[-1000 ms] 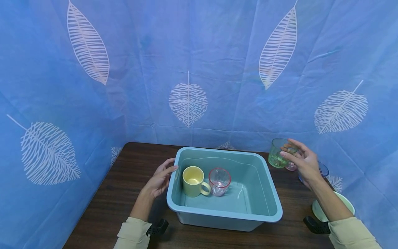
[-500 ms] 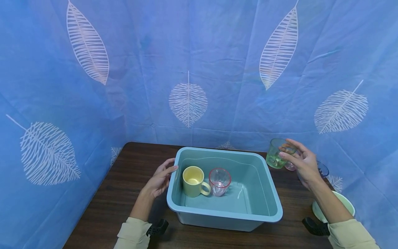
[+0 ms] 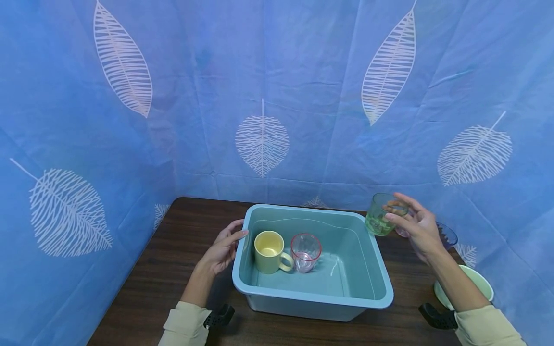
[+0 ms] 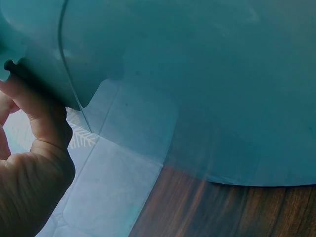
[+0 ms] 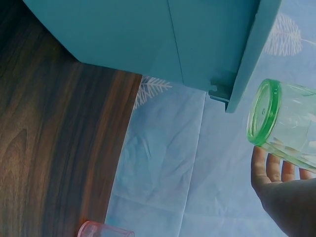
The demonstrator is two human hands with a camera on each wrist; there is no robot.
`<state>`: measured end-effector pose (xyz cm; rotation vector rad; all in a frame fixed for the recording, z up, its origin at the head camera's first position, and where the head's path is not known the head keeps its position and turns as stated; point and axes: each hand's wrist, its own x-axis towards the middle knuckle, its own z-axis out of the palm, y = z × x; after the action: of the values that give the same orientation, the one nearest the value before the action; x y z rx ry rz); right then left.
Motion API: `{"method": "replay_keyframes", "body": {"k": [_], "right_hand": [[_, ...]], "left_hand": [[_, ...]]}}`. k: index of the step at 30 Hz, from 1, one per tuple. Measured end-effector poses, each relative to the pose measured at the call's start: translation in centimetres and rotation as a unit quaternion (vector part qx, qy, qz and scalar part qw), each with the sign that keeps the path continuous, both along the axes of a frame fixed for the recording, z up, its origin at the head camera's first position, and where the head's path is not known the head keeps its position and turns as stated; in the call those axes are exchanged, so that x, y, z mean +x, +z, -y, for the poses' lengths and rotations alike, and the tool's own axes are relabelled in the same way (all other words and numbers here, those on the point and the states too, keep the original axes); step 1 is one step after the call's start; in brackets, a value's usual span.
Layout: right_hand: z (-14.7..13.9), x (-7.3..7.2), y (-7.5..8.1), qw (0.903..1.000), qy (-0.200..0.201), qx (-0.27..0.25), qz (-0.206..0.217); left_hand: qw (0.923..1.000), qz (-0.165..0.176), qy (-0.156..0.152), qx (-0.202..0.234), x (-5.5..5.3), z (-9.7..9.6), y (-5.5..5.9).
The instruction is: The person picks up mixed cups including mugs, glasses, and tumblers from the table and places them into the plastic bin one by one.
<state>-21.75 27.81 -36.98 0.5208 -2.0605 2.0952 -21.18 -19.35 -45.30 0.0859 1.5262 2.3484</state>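
Note:
My right hand (image 3: pixel 420 229) holds a clear green drinking glass (image 3: pixel 381 216) by its side, up by the basin's back right corner. In the right wrist view the glass (image 5: pixel 284 121) is off the table, its thick base toward the basin. At the basin's left rim my left hand (image 3: pixel 222 247) grips the edge, thumb on top; the left wrist view shows this hand (image 4: pixel 37 163) against the wall. Inside the light blue basin (image 3: pixel 311 296) a yellow mug (image 3: pixel 265 262) stands beside a clear glass with a red rim (image 3: pixel 305 254), close to its handle.
Partly behind the right hand are a pink glass (image 3: pixel 401 232) and a dark blue glass dish (image 3: pixel 447 235). A pale green bowl (image 3: pixel 478 278) sits under the right forearm. The dark wooden table (image 3: pixel 173 269) ends at a blue leaf-patterned cloth (image 3: pixel 311 144).
My right hand has moved a little left with the green glass, from beside the basin to its back right corner. The left hand and basin have stayed still.

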Motion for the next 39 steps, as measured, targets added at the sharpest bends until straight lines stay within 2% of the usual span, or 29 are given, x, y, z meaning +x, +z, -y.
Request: {"method": "replay_keyframes", "body": {"k": [12, 19, 25, 29, 39], "right_hand": [[0.4, 0.2, 0.2, 0.9995, 0.014, 0.026, -0.013], [0.3, 0.3, 0.2, 0.9975, 0.014, 0.066, -0.021], [0.6, 0.4, 0.3, 0.9919, 0.018, 0.119, -0.039], [0.8, 0.3, 0.2, 0.9894, 0.024, 0.136, -0.044], [1.1, 0.2, 0.1, 0.9921, 0.072, 0.100, -0.025]], "left_hand": [[1.0000, 0.001, 0.000, 0.000, 0.1, 0.0, 0.0], [1.0000, 0.000, 0.000, 0.000, 0.1, 0.0, -0.1], [1.0000, 0.000, 0.000, -0.001, 0.1, 0.0, 0.0], [1.0000, 0.002, 0.001, -0.002, 0.1, -0.1, 0.0], [1.0000, 0.001, 0.001, -0.002, 0.1, 0.0, 0.0]]}}
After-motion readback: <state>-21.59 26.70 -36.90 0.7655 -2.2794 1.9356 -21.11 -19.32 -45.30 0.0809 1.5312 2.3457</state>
